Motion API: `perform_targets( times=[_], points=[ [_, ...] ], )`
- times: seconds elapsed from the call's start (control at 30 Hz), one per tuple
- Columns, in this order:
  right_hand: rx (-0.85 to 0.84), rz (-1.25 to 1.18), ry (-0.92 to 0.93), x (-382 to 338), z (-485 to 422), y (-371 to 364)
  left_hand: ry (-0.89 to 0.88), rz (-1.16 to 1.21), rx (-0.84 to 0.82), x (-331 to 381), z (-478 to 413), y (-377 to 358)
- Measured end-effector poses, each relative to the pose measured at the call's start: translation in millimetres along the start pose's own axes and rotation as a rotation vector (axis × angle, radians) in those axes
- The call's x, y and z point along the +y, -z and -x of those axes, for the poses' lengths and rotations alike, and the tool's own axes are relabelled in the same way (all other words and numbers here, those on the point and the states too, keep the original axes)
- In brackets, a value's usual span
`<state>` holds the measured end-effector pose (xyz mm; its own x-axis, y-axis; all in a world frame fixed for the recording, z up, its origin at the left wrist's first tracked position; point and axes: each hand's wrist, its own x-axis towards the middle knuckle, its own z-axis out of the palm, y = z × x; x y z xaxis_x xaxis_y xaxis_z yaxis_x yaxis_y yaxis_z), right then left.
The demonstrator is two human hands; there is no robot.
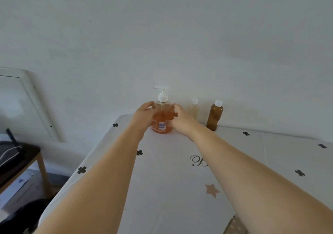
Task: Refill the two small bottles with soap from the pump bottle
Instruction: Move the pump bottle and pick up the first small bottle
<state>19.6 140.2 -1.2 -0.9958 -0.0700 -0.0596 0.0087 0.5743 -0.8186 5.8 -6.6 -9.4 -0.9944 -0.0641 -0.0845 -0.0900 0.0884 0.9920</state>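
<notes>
White cloth [162, 179] printed with black clovers and a tan star covers the table, and both bare forearms stretch out across it toward the far edge. The left hand [144, 114] meets the left side of the pump bottle [162, 120], fingers spread and curled around its shoulder. The right hand [180, 118] comes in from the other side, fingers wrapped on the bottle's right flank, so both hands clasp it between them. The bottle stands upright on the cloth, orange soap filling roughly the lower two thirds, a label facing this way, its white pump head pointing left. Just right of it, beyond the right wrist, stands the pale small bottle [193, 110] with a white cap, and next to that, a little nearer, the brown small bottle [214, 116], also white-capped; both upright, untouched, caps on. Behind them rises the plain white wall [180, 35]. Off to the left, a dark wooden side table [27, 156] sits below a white framed panel [27, 98].
</notes>
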Motion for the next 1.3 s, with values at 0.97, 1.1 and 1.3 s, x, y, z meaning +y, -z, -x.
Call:
perform_targets(
  times=[0.97,1.1,1.3],
  points=[
    [0.271,-0.026,-0.12,78,183,97,-0.105,-0.145,-0.244,-4,146,-119],
    [0.313,-0.07,-0.183,91,197,113,-0.134,-0.174,-0.278,-4,160,-146],
    [0.363,-0.111,-0.222,107,213,130,-0.167,-0.207,-0.324,-2,177,-176]
  ],
)
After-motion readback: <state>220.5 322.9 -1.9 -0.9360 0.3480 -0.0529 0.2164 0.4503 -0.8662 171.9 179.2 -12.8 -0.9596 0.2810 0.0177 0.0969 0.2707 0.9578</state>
